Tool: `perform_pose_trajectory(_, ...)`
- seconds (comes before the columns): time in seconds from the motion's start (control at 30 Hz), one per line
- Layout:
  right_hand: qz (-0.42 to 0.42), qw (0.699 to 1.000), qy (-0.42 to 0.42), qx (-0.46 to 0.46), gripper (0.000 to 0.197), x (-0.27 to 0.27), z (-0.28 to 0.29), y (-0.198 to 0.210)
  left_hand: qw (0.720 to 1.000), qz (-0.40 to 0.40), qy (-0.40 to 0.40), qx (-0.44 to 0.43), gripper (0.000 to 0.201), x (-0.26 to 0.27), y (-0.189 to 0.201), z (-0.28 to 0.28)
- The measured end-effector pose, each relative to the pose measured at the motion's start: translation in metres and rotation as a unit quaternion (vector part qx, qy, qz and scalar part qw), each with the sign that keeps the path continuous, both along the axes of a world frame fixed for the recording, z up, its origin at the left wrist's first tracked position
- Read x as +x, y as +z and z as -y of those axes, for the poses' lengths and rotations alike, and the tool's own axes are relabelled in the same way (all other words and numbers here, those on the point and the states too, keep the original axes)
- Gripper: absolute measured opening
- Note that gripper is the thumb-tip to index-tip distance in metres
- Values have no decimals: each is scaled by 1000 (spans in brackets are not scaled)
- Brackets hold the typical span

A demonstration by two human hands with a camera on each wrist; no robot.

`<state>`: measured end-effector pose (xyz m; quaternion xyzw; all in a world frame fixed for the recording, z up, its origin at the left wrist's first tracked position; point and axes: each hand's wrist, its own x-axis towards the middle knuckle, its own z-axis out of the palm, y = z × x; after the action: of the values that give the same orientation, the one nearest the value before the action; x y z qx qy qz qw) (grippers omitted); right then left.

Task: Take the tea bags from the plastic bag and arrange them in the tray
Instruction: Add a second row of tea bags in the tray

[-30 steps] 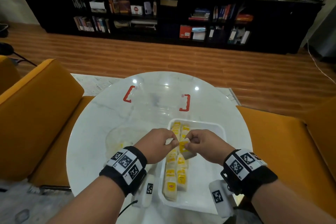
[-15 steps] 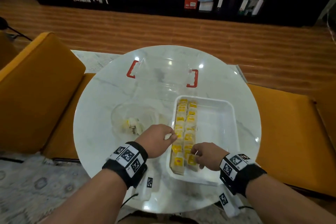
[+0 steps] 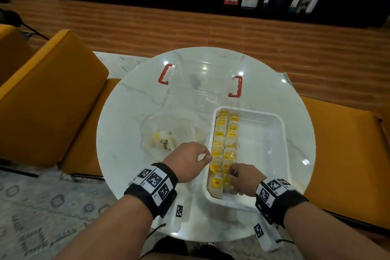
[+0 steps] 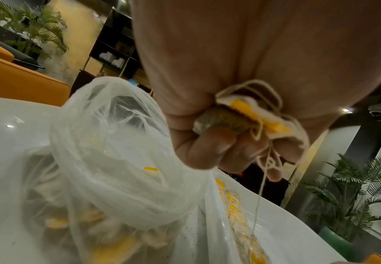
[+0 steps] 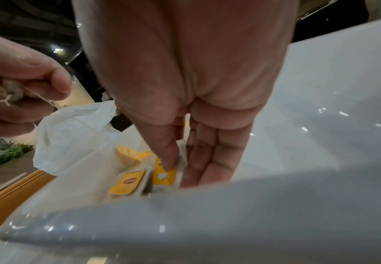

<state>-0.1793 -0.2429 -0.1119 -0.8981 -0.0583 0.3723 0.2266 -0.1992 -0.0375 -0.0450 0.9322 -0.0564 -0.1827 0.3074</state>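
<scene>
Two rows of yellow-tagged tea bags (image 3: 226, 143) lie along the left side of the white tray (image 3: 266, 154). My right hand (image 3: 233, 177) is at the near end of the right row. In the right wrist view its thumb and fingers pinch a tea bag (image 5: 164, 176) low inside the tray (image 5: 207, 223). My left hand (image 3: 205, 157) hovers just left of the tray and grips a small bunch of tea bags (image 4: 241, 117), one string dangling into the tray. The clear plastic bag (image 3: 166, 135) with more tea bags lies left of the tray.
A clear lid with red handles (image 3: 200, 84) lies on the round marble table (image 3: 126, 154) behind the tray. Orange chairs (image 3: 48, 101) stand left and right. The tray's right half holds nothing.
The head view has tilted down. My right hand carried a tea bag from mid tray down to the near end of the right row. The left hand drew back left, off the tray, still gripping its bunch.
</scene>
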Motion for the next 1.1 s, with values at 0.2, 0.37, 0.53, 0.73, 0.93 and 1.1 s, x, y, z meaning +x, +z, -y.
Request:
perform_pose_trajectory(0.2, 44, 999, -17, -16, 13, 2, -2, 5, 997, -20, 34, -72, 16, -1, 3, -1)
perform_pose_trajectory(0.37, 118, 981, -19, 150, 47, 12, -6, 46, 986, -38, 46, -158, 21, 14, 24, -1)
perform_pose_trajectory(0.53, 40, 972, 26, 229, 64, 12, -22, 83, 973, -42, 7, -228, 20, 30, 55, 7)
perform_pose_trajectory(0.73, 87, 954, 43, 285, 20, 21, -26, 91, 909, -53, 95, -401, 20, 46, 70, 5)
perform_pose_trajectory(0.93, 145, 919, -29, 365, 34, 38, -13, 129, 735, -212, 286, -576, 32, 47, 37, 9)
perform_pose_trajectory(1.1, 139, 891, -48, 429, 33, 45, -17, 154, 672, -286, 305, -611, 56, 39, 19, 32)
